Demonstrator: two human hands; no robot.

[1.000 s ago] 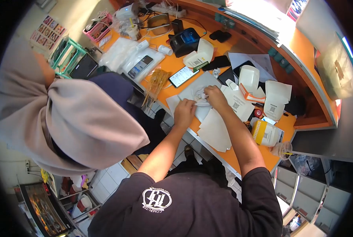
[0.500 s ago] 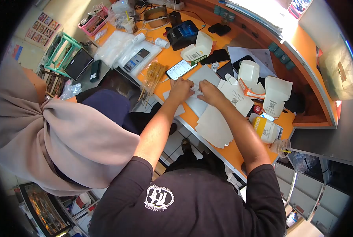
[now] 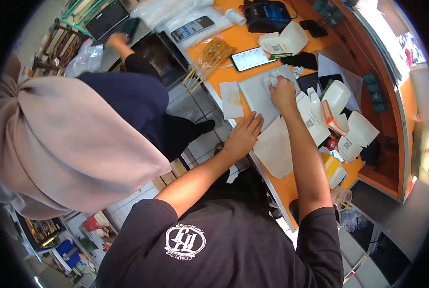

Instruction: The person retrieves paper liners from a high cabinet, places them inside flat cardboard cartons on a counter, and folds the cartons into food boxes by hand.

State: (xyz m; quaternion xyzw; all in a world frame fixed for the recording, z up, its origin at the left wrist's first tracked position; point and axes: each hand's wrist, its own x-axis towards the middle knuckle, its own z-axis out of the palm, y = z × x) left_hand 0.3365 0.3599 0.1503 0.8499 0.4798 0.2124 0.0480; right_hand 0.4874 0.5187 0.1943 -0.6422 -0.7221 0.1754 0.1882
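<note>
A flat silver-grey slab [image 3: 258, 96] like a closed laptop lies at the desk's near edge. My right hand [image 3: 284, 93] is closed on a crumpled white tissue [image 3: 271, 79], pressed against the slab's far part. My left hand [image 3: 244, 133] lies with its fingers stretched out at the slab's near edge, holding nothing. Left of the slab is a white paper sheet [image 3: 231, 101] with a faint stain. Just beyond it a lit phone [image 3: 251, 59] rests face up. Flattened white cardboard [image 3: 276, 146] lies beside my right forearm.
Opened food boxes [image 3: 351, 139] crowd the right side, with a plastic cup [image 3: 341, 197] at the edge. Skewers in a plastic bag [image 3: 213, 55] and a phone on plastic wrap [image 3: 193, 29] lie beyond. At left sits another person, whose hand [image 3: 118, 41] is near a dark case.
My hands have parted: the left has drawn back to the slab's near edge and opened out, the right has moved to its far side with tissue. The view has shifted; the other person's hand now shows.
</note>
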